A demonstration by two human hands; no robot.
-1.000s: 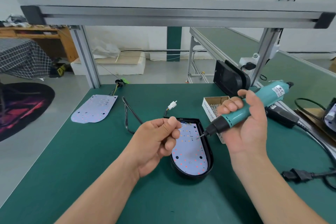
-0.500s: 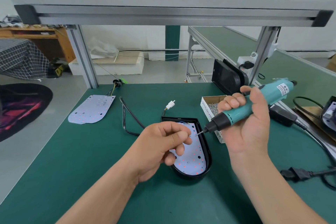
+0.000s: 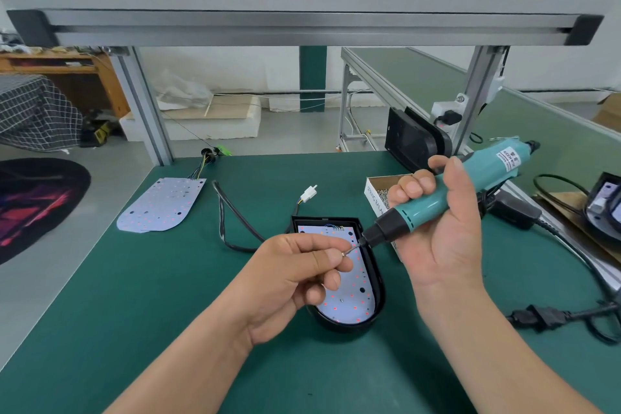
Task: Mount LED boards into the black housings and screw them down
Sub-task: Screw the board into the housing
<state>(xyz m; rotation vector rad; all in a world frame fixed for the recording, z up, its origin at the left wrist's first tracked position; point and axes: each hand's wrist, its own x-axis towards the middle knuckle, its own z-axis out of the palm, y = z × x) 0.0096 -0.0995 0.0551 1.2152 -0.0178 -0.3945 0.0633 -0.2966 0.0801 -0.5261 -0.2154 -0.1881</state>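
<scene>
The black housing [image 3: 378, 282] lies flat near the middle of the green table [image 3: 134, 296], with an LED board [image 3: 349, 302] seated inside it, face up, small red dots showing. Over the board's upper part the left hand [image 3: 289, 279] pinches a tiny screw [image 3: 343, 254] between thumb and forefinger, and the other fingers curl beneath and hold nothing. The right hand [image 3: 447, 239] wraps its fingers round the teal screwdriver [image 3: 477, 178]. The bit points down and left toward the screw; whether tip and screw touch is too fine to tell.

The screw is likely light, hard and slippery — easy to drop into the housing — so it is best kept pinched by the shank until the bit seats in the head. The board looks thin and stiff, probably fragile at the LEDs and at the wires on its top edge, so bare edges are the place to take it. The housing appears to be rigid plastic, light enough to slide under the driver's push — a steadying hold on its rim seems wise.

A second board [image 3: 161, 203] lies well apart at the table's left. An open box of screws [image 3: 376, 193] sits near the housing's upper right.
</scene>
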